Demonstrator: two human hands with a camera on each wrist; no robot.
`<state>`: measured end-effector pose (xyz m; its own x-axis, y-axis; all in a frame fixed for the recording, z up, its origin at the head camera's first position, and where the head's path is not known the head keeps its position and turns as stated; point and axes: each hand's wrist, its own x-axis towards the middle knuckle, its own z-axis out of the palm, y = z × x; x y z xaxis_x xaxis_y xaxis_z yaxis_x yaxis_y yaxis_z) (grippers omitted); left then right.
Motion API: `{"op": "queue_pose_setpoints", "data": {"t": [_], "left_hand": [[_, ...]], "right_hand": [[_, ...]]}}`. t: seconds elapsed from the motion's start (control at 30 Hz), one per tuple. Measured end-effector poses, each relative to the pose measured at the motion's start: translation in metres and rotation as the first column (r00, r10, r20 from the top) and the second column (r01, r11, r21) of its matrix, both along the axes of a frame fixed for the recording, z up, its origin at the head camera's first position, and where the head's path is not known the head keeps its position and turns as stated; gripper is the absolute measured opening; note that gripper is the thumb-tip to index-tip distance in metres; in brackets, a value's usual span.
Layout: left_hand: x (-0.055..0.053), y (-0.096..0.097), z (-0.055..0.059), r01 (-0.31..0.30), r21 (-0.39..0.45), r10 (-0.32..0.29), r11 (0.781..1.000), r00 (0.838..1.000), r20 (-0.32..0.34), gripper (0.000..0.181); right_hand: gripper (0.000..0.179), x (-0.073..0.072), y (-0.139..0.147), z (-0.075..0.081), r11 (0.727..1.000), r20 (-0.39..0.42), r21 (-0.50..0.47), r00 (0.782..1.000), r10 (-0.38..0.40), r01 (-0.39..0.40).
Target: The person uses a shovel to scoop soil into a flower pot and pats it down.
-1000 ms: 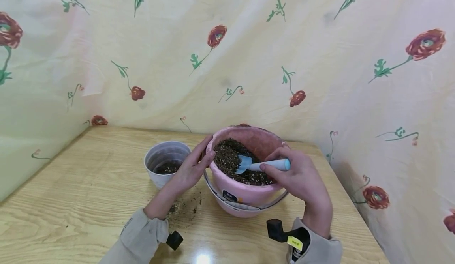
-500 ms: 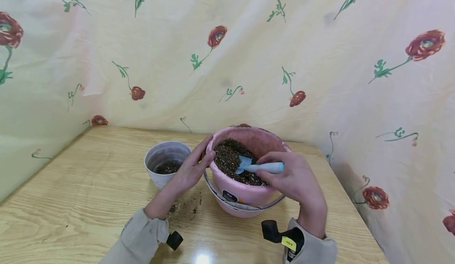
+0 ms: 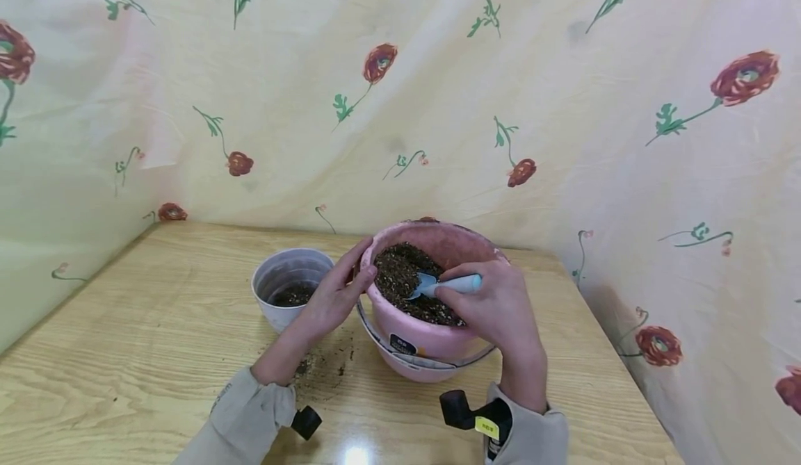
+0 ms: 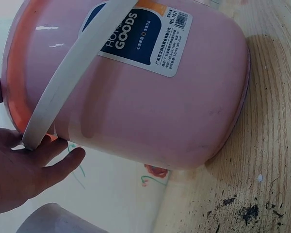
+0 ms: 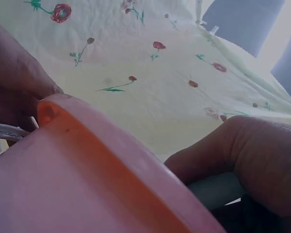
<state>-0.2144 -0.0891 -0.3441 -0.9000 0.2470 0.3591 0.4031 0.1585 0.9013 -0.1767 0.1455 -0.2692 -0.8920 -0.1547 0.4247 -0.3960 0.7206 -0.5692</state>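
Observation:
In the head view a pink bucket (image 3: 432, 331) of dark, speckled potting soil (image 3: 394, 270) stands right of the table's middle. My left hand (image 3: 334, 298) grips its left rim, thumb over the edge and fingers along the outside. The left wrist view has this hand (image 4: 24, 170) beside the white bail handle (image 4: 70, 73). My right hand (image 3: 497, 305) pinches the pale handle of a light-blue hand trowel (image 3: 462, 285), whose blade sits partly in the soil. In the right wrist view the bucket's rim (image 5: 121, 145) hides most of the trowel; the right hand (image 5: 247, 160) shows behind it.
A whitish plant pot (image 3: 269, 310) with a little soil at its bottom stands just left of the bucket. Spilled soil (image 3: 328, 371) lies on the wooden table (image 3: 156, 326) between pot and front edge. Flower-printed cloth (image 3: 281, 103) closes off the back and sides.
My right hand has moved left and slightly inward with the trowel, pushing its blade deeper into the soil. The left hand and the bucket stay in place.

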Motion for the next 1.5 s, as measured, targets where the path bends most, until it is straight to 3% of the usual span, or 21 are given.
{"op": "queue_pose_setpoints", "data": {"t": [0.13, 0.27, 0.9, 1.07, 1.3, 1.5], "left_hand": [[0.0, 0.001, 0.0, -0.006, -0.003, 0.006, 1.0, 1.0, -0.014, 0.054], [0.0, 0.002, 0.001, -0.001, -0.014, 0.001, 1.0, 1.0, -0.019, 0.054], [-0.004, 0.001, 0.0, 0.021, -0.049, -0.023, 0.999, 0.999, -0.039, 0.056], [-0.003, 0.001, 0.0, 0.016, -0.053, -0.019, 0.998, 0.998, -0.057, 0.055], [-0.003, 0.001, -0.002, -0.001, -0.052, -0.004, 0.999, 0.996, -0.085, 0.054], [-0.002, 0.001, -0.002, -0.026, -0.038, 0.024, 0.999, 0.998, -0.065, 0.055]], "right_hand": [[0.008, 0.001, -0.002, 0.001, 0.997, 0.089, -0.058, 0.995, -0.055, 0.06], [0.01, 0.002, 0.002, 0.001, 0.994, 0.125, -0.079, 0.99, -0.066, 0.076], [0.015, 0.009, 0.025, 0.004, 0.987, 0.108, -0.137, 0.992, -0.066, 0.081], [0.018, 0.012, 0.027, 0.006, 0.98, 0.136, -0.193, 0.99, -0.028, 0.055], [0.019, 0.015, 0.027, 0.009, 0.981, -0.006, -0.164, 0.994, -0.105, 0.103], [0.02, 0.014, 0.023, 0.009, 0.964, -0.087, -0.229, 0.983, -0.161, 0.138]]}}
